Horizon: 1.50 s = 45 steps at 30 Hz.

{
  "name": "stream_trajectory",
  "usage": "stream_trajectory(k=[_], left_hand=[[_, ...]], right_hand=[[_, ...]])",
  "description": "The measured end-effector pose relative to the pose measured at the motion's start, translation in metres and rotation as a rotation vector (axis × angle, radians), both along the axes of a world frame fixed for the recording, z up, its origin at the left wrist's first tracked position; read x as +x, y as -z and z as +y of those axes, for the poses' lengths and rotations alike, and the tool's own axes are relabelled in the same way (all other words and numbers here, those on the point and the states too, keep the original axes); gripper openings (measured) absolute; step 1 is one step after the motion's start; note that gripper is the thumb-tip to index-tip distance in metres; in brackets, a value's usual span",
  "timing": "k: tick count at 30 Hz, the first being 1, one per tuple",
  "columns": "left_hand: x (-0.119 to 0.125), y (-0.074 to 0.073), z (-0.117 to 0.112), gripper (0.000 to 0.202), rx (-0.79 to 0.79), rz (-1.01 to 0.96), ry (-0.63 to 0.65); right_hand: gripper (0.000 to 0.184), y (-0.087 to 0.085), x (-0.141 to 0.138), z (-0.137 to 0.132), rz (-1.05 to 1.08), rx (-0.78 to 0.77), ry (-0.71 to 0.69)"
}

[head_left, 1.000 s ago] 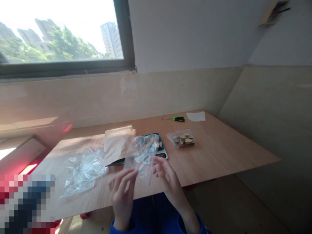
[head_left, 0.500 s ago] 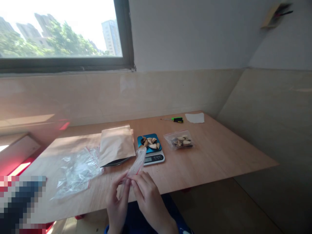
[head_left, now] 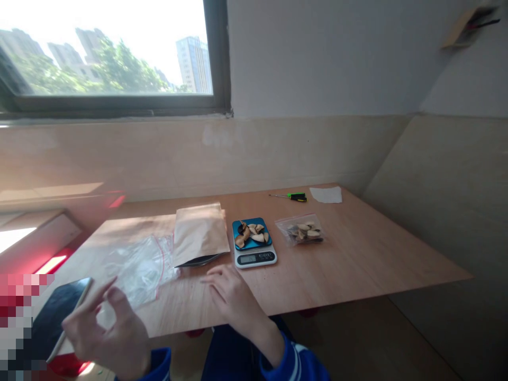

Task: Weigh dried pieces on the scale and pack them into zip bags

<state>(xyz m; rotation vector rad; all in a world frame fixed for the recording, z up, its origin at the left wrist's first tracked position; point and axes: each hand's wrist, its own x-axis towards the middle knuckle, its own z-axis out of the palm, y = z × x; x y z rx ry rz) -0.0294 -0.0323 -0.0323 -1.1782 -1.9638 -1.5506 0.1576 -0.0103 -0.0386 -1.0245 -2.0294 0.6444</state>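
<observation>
My left hand [head_left: 107, 330] hovers in front of the table's near left edge with its fingers loosely spread and nothing in them. It is closest to a pile of clear zip bags [head_left: 138, 264] with red seal strips. My right hand [head_left: 228, 291] rests on the wooden table [head_left: 357, 264] with its fingers laid out, empty, just in front of a small scale [head_left: 254, 256]. The scale's blue top carries several pale and dark pieces. A brown paper pouch [head_left: 200, 233] lies to its left.
A clear zip bag filled with similar pieces [head_left: 301, 231] lies right of the scale. A green-handled screwdriver [head_left: 291, 197] and a white paper [head_left: 326, 194] sit at the back. A dark flat device [head_left: 59, 312] lies at the near left corner. Walls enclose the table's back and right.
Both hands held a clear bag between them before; now neither holds it. My left hand has swung out to the left and my right hand has dropped onto the table.
</observation>
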Motion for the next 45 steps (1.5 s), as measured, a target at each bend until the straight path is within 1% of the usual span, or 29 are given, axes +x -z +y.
stream_trajectory(k=[1,2,3,4,6,7,8,11,14,15,17,18,20,22,24,27,30,33,35,37,38,39,41,45], left_hand=[[-0.01,-0.002,0.005,0.039,0.024,0.053,-0.07],[-0.019,-0.003,0.011,0.035,0.037,0.112,-0.098],[-0.026,-0.003,0.017,0.032,0.018,0.161,-0.082],[-0.033,-0.003,0.025,0.031,-0.04,0.203,-0.029],[-0.041,0.0,0.039,0.032,-0.184,0.286,0.09],[-0.043,0.003,0.046,0.033,-0.249,0.342,0.139],[-0.044,0.006,0.052,0.033,-0.303,0.4,0.175],[-0.041,0.012,0.067,0.034,-0.398,0.507,0.239],[-0.033,0.012,0.079,0.033,-0.479,0.547,0.291],[-0.03,0.01,0.082,0.032,-0.511,0.558,0.31],[-0.025,0.007,0.089,0.03,-0.563,0.572,0.341],[-0.023,0.006,0.092,0.029,-0.576,0.575,0.352],[-0.022,0.006,0.095,0.03,-0.583,0.58,0.37],[-0.022,0.007,0.096,0.034,-0.582,0.588,0.38],[-0.022,0.008,0.094,0.039,-0.575,0.591,0.374],[-0.024,0.002,0.091,0.04,-0.554,0.571,0.358],[-0.024,-0.012,0.089,0.031,-0.543,0.539,0.35],[-0.022,-0.026,0.089,0.03,-0.534,0.506,0.309],[-0.019,-0.032,0.089,0.031,-0.532,0.488,0.281],[-0.015,-0.034,0.088,0.032,-0.538,0.484,0.278],[-0.014,-0.034,0.087,0.032,-0.541,0.487,0.283],[-0.012,-0.034,0.085,0.032,-0.543,0.489,0.287],[-0.01,-0.033,0.082,0.032,-0.544,0.491,0.298],[-0.007,-0.03,0.075,0.032,-0.55,0.483,0.301]], right_hand=[[0.03,0.002,-0.004,0.015,-0.104,0.067,0.056],[0.034,0.004,-0.009,0.032,-0.22,0.127,0.111],[0.04,0.007,-0.013,0.048,-0.347,0.186,0.153],[0.041,0.008,-0.017,0.064,-0.471,0.233,0.173],[0.027,0.009,-0.023,0.091,-0.654,0.29,0.16],[0.023,0.008,-0.025,0.101,-0.699,0.304,0.144],[0.022,0.006,-0.026,0.108,-0.718,0.315,0.13],[0.022,-0.002,-0.028,0.121,-0.696,0.359,0.11],[0.016,-0.004,-0.029,0.125,-0.673,0.392,0.09],[0.018,-0.002,-0.03,0.125,-0.675,0.393,0.078],[0.028,0.005,-0.033,0.127,-0.693,0.395,0.058],[0.029,0.009,-0.035,0.129,-0.703,0.395,0.057],[0.021,0.014,-0.038,0.132,-0.708,0.392,0.075],[0.018,0.014,-0.039,0.136,-0.691,0.394,0.1],[0.019,0.007,-0.037,0.14,-0.663,0.405,0.105],[0.018,-0.012,-0.03,0.142,-0.618,0.426,0.097],[0.016,-0.033,-0.022,0.137,-0.549,0.437,0.086],[0.017,-0.043,-0.022,0.125,-0.407,0.465,0.049],[0.02,-0.042,-0.027,0.115,-0.353,0.496,-0.049],[0.023,-0.036,-0.035,0.108,-0.414,0.482,-0.144],[0.025,-0.032,-0.039,0.106,-0.47,0.452,-0.16],[0.026,-0.028,-0.043,0.105,-0.524,0.412,-0.149],[0.029,-0.021,-0.048,0.107,-0.583,0.331,-0.081],[0.031,-0.015,-0.05,0.116,-0.589,0.223,0.001]])
